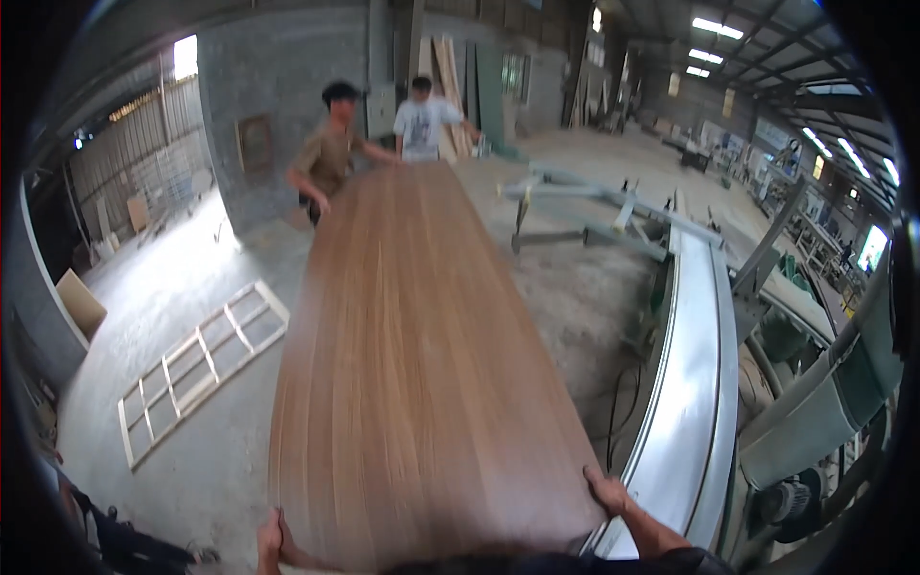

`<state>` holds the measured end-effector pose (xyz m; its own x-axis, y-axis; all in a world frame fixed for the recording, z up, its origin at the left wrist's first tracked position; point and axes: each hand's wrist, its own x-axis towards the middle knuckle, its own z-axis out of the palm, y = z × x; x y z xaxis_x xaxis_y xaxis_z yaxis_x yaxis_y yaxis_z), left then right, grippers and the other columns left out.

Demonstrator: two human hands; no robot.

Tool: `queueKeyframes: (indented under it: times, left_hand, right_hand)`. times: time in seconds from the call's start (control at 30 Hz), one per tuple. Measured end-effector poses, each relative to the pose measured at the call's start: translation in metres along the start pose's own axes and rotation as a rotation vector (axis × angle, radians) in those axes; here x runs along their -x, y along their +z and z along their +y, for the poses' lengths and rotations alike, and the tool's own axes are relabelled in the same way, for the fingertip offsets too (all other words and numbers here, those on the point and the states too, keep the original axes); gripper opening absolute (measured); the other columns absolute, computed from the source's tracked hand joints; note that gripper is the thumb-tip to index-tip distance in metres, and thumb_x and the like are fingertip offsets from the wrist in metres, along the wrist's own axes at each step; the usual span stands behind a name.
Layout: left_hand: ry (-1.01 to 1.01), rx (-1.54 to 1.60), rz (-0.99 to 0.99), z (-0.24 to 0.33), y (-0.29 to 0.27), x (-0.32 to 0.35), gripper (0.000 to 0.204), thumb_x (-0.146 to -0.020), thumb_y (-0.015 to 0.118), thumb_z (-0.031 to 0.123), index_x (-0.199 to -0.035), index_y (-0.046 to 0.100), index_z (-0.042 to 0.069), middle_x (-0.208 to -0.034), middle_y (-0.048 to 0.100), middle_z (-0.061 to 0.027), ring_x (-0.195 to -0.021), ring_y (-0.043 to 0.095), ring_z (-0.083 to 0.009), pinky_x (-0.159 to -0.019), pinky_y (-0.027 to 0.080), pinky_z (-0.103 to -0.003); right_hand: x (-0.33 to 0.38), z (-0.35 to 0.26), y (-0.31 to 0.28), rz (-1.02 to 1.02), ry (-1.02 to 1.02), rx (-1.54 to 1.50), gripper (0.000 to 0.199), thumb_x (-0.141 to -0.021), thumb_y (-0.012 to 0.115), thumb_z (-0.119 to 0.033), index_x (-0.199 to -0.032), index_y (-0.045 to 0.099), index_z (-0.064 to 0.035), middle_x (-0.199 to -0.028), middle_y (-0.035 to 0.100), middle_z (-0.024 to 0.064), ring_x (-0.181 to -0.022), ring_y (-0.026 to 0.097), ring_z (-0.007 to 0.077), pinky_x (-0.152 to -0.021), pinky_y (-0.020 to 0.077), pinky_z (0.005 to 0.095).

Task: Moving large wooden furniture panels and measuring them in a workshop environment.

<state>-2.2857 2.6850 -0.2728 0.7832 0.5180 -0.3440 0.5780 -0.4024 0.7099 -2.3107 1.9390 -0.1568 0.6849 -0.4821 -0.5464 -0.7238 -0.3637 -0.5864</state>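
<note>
A long brown wood-grain panel (pixel 412 345) stretches away from me, broad and smooth on top. My left hand (pixel 272 537) is closed on its near left edge. On the near right edge, my right hand (pixel 604 490) grips the panel, its thumb side showing at the rim. The undersides of both grips are hidden. At the far end, a person in a brown shirt and dark cap (pixel 331 149) holds the panel with both hands near its left corner. Close to my right forearm runs the long silver sliding table (pixel 685 374) of a machine.
A pale wooden lattice frame (pixel 201 364) lies on the floor at left. Another person in a white shirt (pixel 422 129) stands beyond the panel. A grey metal support frame (pixel 594 211) juts from the machine at right. Boards (pixel 446 96) lean at the back wall.
</note>
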Motion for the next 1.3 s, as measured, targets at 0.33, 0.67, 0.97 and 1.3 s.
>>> queueKeyframes:
  times: [0.33,0.67,0.97,1.3]
  left_hand:
    - [-0.157,-0.053,0.084,0.081,0.102,-0.023,0.095,-0.089,0.048,0.071,-0.114,0.06,-0.02,-0.116,0.062,-0.0362,-0.117,0.059,-0.0373,-0.098,0.042,-0.042]
    - [-0.201,0.133,0.136,0.145,0.227,0.036,0.099,-0.088,0.047,0.073,-0.116,0.058,-0.021,-0.119,0.062,-0.034,-0.117,0.058,-0.0333,-0.1,0.042,-0.039]
    - [-0.348,0.226,-0.034,0.312,0.313,0.114,0.108,-0.084,0.051,0.076,-0.131,0.046,-0.02,-0.127,0.058,-0.0269,-0.114,0.058,-0.0338,-0.094,0.049,-0.044]
    - [-0.355,0.098,-0.009,0.327,0.364,0.103,0.112,-0.083,0.049,0.079,-0.126,0.048,-0.025,-0.126,0.059,-0.0298,-0.116,0.057,-0.0347,-0.098,0.045,-0.044]
  right_hand:
    - [-0.108,-0.071,-0.069,0.066,0.13,-0.084,0.098,-0.082,0.054,-0.069,-0.117,0.057,0.023,-0.108,0.065,0.0346,-0.101,0.067,0.0399,-0.091,0.0505,0.0427]
    - [-0.261,-0.074,-0.208,0.041,0.054,-0.015,0.094,-0.082,0.054,-0.065,-0.121,0.056,0.0201,-0.112,0.065,0.0315,-0.102,0.066,0.037,-0.093,0.0486,0.0403]
    - [-0.382,-0.079,-0.319,0.097,0.059,0.089,0.093,-0.084,0.049,-0.07,-0.114,0.063,0.0169,-0.106,0.067,0.0308,-0.098,0.067,0.0368,-0.092,0.0484,0.0417]
    - [-0.422,-0.098,-0.366,0.058,0.122,0.051,0.093,-0.082,0.049,-0.071,-0.116,0.064,0.0147,-0.113,0.065,0.0317,-0.102,0.066,0.0386,-0.094,0.0469,0.0434]
